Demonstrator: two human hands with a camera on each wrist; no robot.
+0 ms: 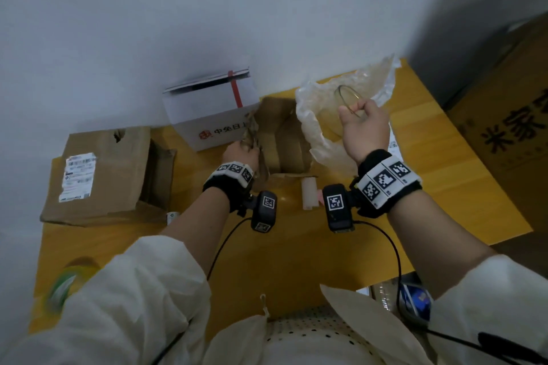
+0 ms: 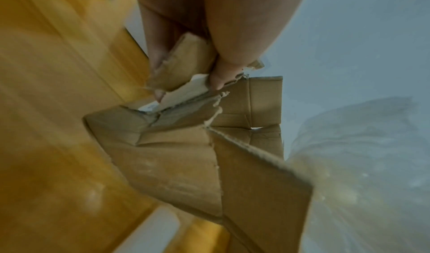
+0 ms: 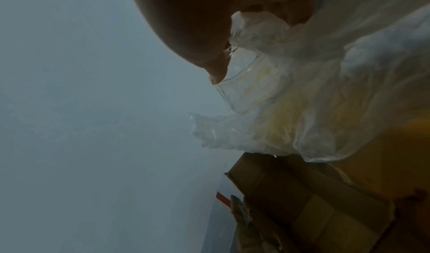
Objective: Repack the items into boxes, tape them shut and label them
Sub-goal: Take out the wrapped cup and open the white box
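Note:
A small open brown cardboard box (image 1: 281,139) stands at the middle back of the yellow table (image 1: 296,246). My left hand (image 1: 240,151) grips its torn left flap (image 2: 186,69), thumb and fingers pinching the cardboard. My right hand (image 1: 363,127) is raised to the right of the box and pinches the rim of a clear glass (image 1: 348,98) wrapped in crinkled translucent packing plastic (image 1: 323,133). In the right wrist view the glass (image 3: 235,91) shows inside the plastic (image 3: 325,91), above the box (image 3: 302,201).
A white box with a red band (image 1: 213,109) stands against the wall behind the brown box. A larger brown box with a shipping label (image 1: 103,175) lies on its side at left. A white foam piece (image 1: 310,192) sits near my wrists. A green tape roll (image 1: 62,284) lies at front left. A big printed carton (image 1: 510,127) stands at right.

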